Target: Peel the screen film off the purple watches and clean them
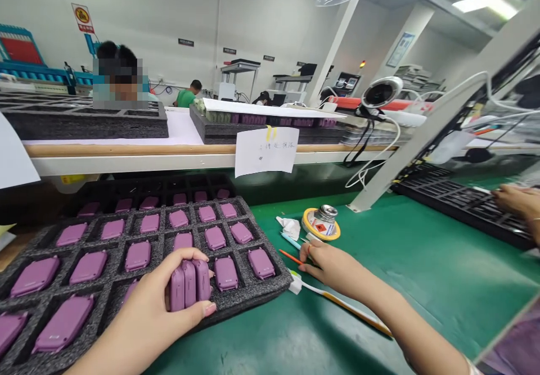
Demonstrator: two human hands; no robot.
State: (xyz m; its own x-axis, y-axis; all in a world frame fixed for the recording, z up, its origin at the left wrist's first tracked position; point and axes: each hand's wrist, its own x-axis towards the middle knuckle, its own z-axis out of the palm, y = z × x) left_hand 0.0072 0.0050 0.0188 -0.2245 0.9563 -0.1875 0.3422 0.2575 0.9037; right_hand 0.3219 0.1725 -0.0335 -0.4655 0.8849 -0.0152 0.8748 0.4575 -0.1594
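In my left hand (156,296), a stack of three purple watch-like cases (189,286) stands on edge between thumb and fingers. It is held over the front of a black foam tray (242,302), whose pockets hold several more purple cases (226,272). My right hand (318,260) rests low over the green table, its fingertips closed around the end of a thin orange stick (290,256). A light blue stick (291,240) lies just behind those fingers. Nearer to me, below the right forearm, is a toothbrush (320,292) with a white and orange handle.
A metal-topped bottle (327,213) stands within a yellow tape roll (310,217), beside crumpled white tissue (289,226). A shelf (189,150) with foam trays crosses behind. A slanted white post (388,161) rises at right. Another person's hand (517,200) is over a black tray (459,206).
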